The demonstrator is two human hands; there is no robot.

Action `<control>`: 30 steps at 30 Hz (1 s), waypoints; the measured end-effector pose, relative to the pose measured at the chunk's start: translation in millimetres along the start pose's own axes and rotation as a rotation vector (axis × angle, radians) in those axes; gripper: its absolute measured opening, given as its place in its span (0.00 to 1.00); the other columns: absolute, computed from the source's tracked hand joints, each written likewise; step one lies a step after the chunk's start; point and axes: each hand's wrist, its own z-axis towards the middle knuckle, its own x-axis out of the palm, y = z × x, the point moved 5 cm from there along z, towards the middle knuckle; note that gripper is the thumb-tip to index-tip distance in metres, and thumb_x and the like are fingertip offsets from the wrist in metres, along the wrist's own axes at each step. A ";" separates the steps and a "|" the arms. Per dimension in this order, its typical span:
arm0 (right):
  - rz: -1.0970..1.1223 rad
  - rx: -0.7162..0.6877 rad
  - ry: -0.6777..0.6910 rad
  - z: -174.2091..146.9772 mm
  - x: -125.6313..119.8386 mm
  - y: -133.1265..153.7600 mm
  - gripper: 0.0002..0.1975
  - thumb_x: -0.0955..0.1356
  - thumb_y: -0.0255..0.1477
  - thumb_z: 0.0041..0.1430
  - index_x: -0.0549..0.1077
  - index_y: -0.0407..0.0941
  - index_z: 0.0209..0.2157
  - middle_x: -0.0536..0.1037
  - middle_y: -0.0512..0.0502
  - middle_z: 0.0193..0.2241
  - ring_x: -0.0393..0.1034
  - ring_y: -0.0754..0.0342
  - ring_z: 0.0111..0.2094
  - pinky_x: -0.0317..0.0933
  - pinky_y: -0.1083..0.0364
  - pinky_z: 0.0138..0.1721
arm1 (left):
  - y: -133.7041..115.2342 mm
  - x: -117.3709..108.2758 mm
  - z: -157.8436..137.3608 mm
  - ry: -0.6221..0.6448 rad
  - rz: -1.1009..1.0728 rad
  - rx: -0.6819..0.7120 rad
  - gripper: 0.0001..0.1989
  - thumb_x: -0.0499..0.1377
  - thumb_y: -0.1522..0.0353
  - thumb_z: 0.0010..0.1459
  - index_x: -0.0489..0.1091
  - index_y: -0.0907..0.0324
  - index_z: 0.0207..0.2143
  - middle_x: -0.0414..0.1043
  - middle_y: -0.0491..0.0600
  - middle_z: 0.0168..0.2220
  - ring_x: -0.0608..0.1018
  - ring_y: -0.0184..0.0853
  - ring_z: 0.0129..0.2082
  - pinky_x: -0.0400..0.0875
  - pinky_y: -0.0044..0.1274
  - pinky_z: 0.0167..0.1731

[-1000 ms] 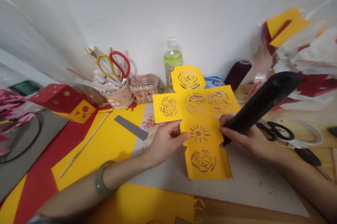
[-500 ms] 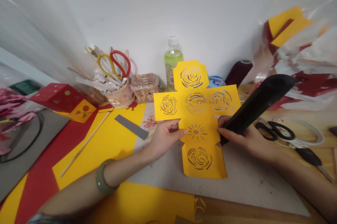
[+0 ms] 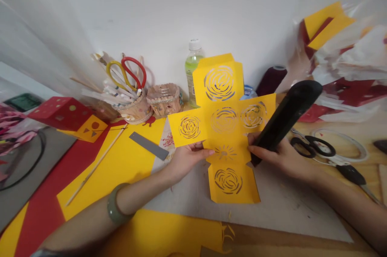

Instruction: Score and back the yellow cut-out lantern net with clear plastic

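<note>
A cross-shaped yellow card box net (image 3: 231, 158), unfolded, with swirling rose patterns cut through most panels and a ray pattern in one, stands upright between my hands. My left hand (image 3: 189, 162), with a green bangle on the wrist, pinches its left edge between thumb and fingers. At the right edge my right hand (image 3: 279, 156) grips the card. A long black tool with a rounded end (image 3: 290, 112) rises slantwise from that same hand; its lower end is partly hidden, and I cannot make out its kind. The card's top and side panels lean at slight angles.
Behind the card stands a green drink bottle (image 3: 193, 63). A pot of pens and scissors (image 3: 134, 110) and a small basket (image 3: 165, 100) sit left of it. A grey ruler (image 3: 148, 145) and wooden stick (image 3: 96, 164) lie on yellow paper. Black-handled scissors (image 3: 320, 145) lie right.
The top panel of the card has risen and tipped toward me, and the left panel has swung forward and down. The black tool has shifted slightly left in view. Both hands keep their hold.
</note>
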 end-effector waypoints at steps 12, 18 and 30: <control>0.034 0.022 -0.016 1.5 0.8 3.7 0.10 0.69 0.36 0.48 0.68 0.45 0.27 0.71 0.50 0.21 0.67 0.54 0.23 0.66 0.53 0.25 | 2.2 2.8 0.1 0.005 -0.141 -0.081 0.12 0.69 0.68 0.36 0.74 0.60 0.26 0.78 0.48 0.32 0.77 0.40 0.41 0.69 0.33 0.48; 0.028 0.025 0.004 0.9 2.6 5.1 0.09 0.68 0.36 0.48 0.68 0.46 0.24 0.72 0.49 0.21 0.68 0.53 0.23 0.66 0.53 0.24 | 4.2 3.6 -1.2 0.073 -0.154 -0.082 0.11 0.68 0.68 0.38 0.75 0.59 0.28 0.78 0.48 0.32 0.76 0.41 0.44 0.68 0.33 0.49; 0.005 0.051 -0.036 0.4 2.7 9.0 0.10 0.69 0.38 0.44 0.69 0.46 0.25 0.73 0.47 0.25 0.69 0.50 0.27 0.68 0.50 0.28 | -0.3 10.4 -4.2 0.146 -0.159 -0.134 0.11 0.68 0.67 0.37 0.75 0.60 0.28 0.77 0.50 0.29 0.75 0.43 0.46 0.67 0.33 0.48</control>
